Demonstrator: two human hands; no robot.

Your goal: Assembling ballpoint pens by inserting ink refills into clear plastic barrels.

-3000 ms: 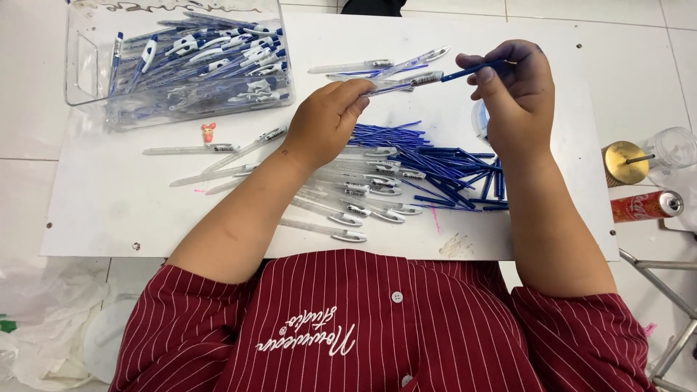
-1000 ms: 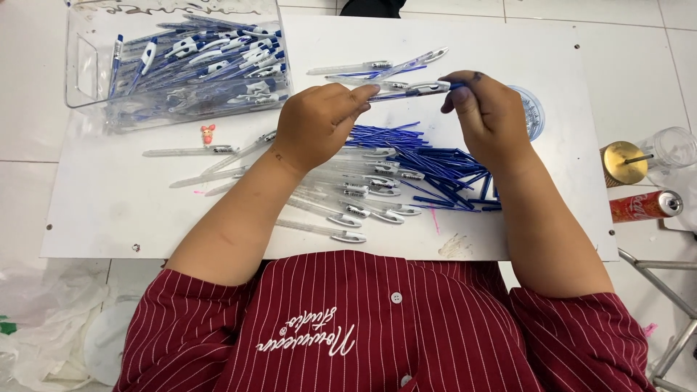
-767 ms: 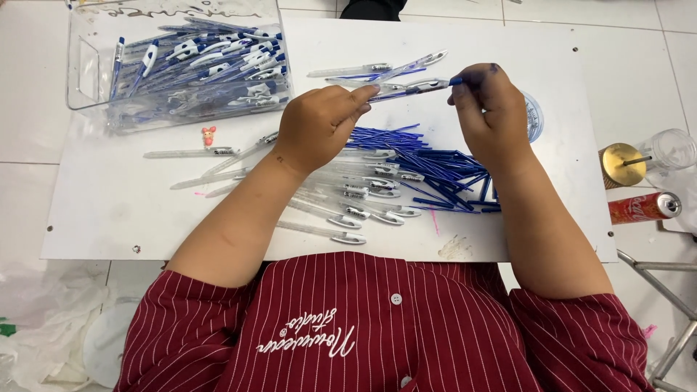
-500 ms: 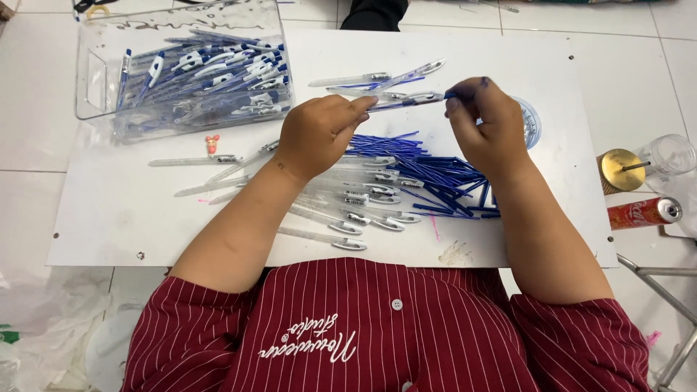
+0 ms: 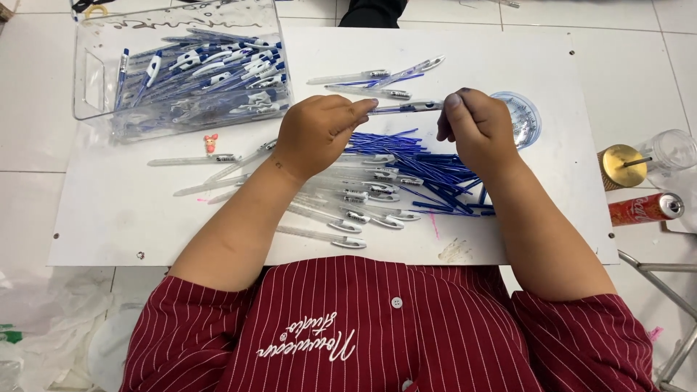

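In the head view, the left hand [image 5: 319, 138] and the right hand [image 5: 479, 131] hold one clear pen [image 5: 403, 108] between them, above the middle of the white board [image 5: 109, 218]. The left hand is curled, its thumb and forefinger pinched on the pen's left end; the right hand is closed around the right end, fingertips bent over it. The pen lies nearly level, its long axis running left to right across the view, with its clip part toward the right hand; which end carries the tip I cannot tell, since both ends are covered. Judging by how things lie, the work looks well under way but far from over: the clear plastic bin [image 5: 94, 80] at the upper left holds many pens with blue and white parts, while a heap of blue refills [image 5: 435, 174] and a row of clear barrels [image 5: 348, 210] lie under and between the forearms. A few more clear pens [image 5: 363, 76] rest on the board just beyond the hands. A round clear lid [image 5: 526, 120] lies just right of the right hand, and a red can [image 5: 646, 209] lies off the board's right edge.
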